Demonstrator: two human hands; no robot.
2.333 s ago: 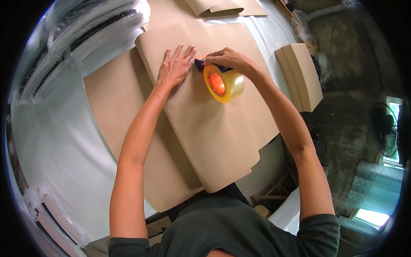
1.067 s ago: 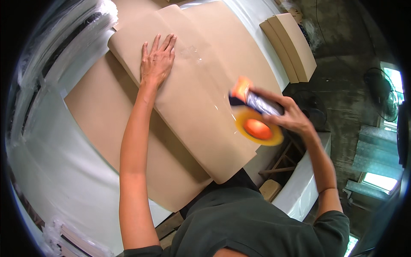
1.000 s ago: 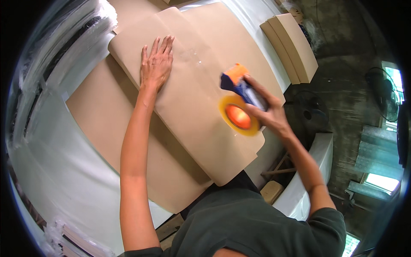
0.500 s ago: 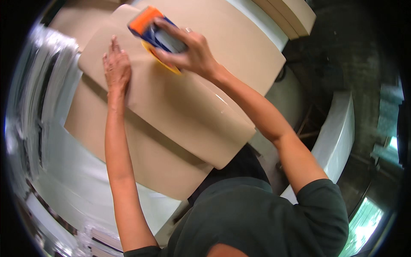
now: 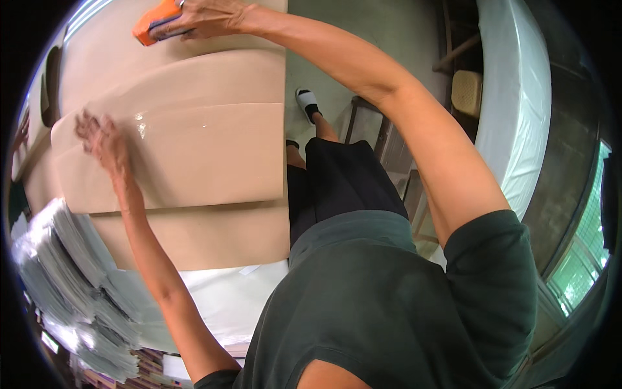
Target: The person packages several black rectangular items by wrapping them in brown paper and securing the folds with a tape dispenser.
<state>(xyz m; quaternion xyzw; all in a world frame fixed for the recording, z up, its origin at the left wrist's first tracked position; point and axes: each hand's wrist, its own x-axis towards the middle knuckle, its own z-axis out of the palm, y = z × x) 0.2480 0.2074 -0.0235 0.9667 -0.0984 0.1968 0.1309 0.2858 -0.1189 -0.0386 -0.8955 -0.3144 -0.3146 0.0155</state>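
My right hand [image 5: 210, 16] is closed around an orange and dark blue tape dispenser [image 5: 149, 24] at the top of the view, above the far part of the tan sheet. Only part of the dispenser shows. My left hand [image 5: 103, 139] rests on or just over the left part of a folded tan paper or card panel [image 5: 214, 162], its fingers spread and a little blurred. Beside that hand, a shiny strip of clear tape [image 5: 140, 126] glints on the panel. A lower tan layer [image 5: 214, 240] sticks out below the panel's near edge.
Plastic-wrapped bundles [image 5: 65, 253] are stacked at the left, next to a white table surface [image 5: 220, 298]. To the right runs a long white plastic-covered surface [image 5: 515, 97]. A yellowish stool seat [image 5: 466, 93] and a dark wooden frame [image 5: 382, 139] stand on the floor.
The whole view has turned, and the tan panel now lies almost square to me. My right hand and the dispenser appear higher and farther left. My left hand's fingers have spread.
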